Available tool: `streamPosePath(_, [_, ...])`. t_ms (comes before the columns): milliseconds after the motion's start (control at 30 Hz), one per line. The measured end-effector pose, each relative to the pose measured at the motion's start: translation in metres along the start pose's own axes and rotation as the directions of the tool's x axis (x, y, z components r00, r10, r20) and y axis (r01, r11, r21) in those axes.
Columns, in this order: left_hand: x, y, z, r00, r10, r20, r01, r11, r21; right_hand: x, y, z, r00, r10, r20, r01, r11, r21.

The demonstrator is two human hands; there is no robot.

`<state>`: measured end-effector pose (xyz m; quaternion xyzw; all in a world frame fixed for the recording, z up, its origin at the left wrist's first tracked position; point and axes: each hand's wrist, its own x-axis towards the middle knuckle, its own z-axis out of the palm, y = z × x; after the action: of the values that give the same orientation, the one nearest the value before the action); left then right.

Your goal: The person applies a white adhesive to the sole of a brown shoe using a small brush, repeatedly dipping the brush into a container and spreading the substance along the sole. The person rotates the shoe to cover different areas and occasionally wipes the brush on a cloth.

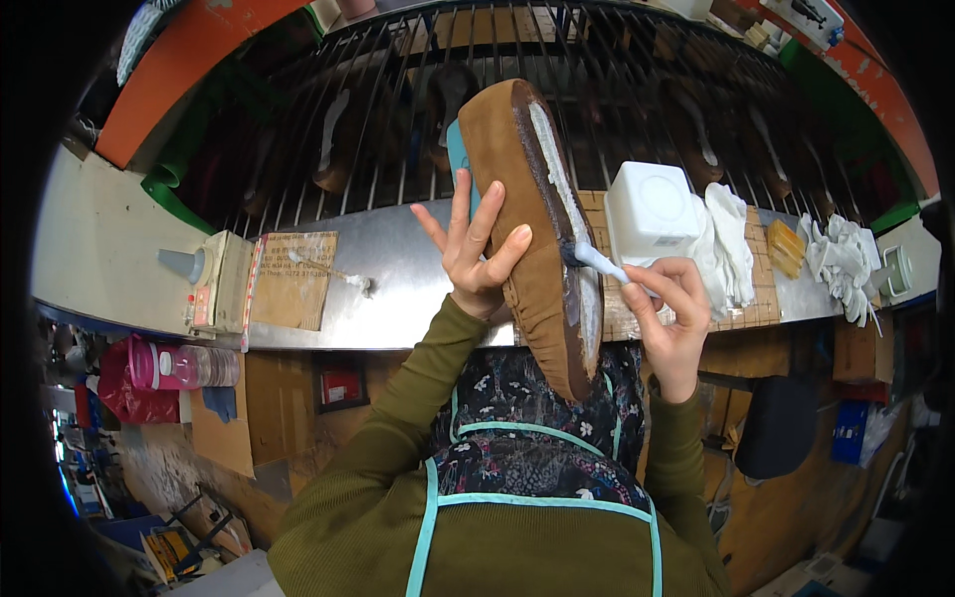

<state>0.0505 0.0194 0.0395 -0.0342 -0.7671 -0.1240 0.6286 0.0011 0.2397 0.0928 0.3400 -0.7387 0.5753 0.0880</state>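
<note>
a brown shoe is up in front of the body, over the front part of the metal bench, between the two hands. its long axis runs away from the apron, the far end leaning a little left, the upper turned left and the white-streaked sole side turned right. the left hand is on the upper: its fingers are spread apart, thumb and forefinger laid against the brown surface. the right hand is just right of the shoe, thumb and fingertips clamped on the pale handle of a brush, whose dark end touches the sole side. so the shoe lies left of the right fingers, with the left hand nearer to it. beyond the right hand is a white tub, white gloves beside it; a cardboard piece lies well to the left.
</note>
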Motion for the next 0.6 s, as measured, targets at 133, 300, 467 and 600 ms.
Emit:
streamPosePath(133, [0.002,-0.003,-0.002,1.0,0.002,0.026,-0.002,1.0,0.014,-0.003,0.005,-0.01,0.994,0.032,0.108,-0.037,0.998,0.045])
streamPosePath(300, [0.002,-0.003,-0.002,0.993,-0.079,0.085,0.078,0.997,0.016,-0.023,0.002,-0.015,0.982,0.115,0.148,-0.135,0.982,0.135])
streamPosePath(467, [0.001,-0.005,-0.005,0.97,-0.17,0.172,0.178,0.984,-0.03,-0.054,-0.005,-0.02,0.947,0.276,0.164,-0.315,0.894,0.317])
streamPosePath(600, [-0.005,-0.007,-0.003,0.954,-0.212,0.211,0.225,0.974,-0.036,-0.07,-0.019,-0.007,0.917,0.389,0.088,-0.396,0.857,0.331])
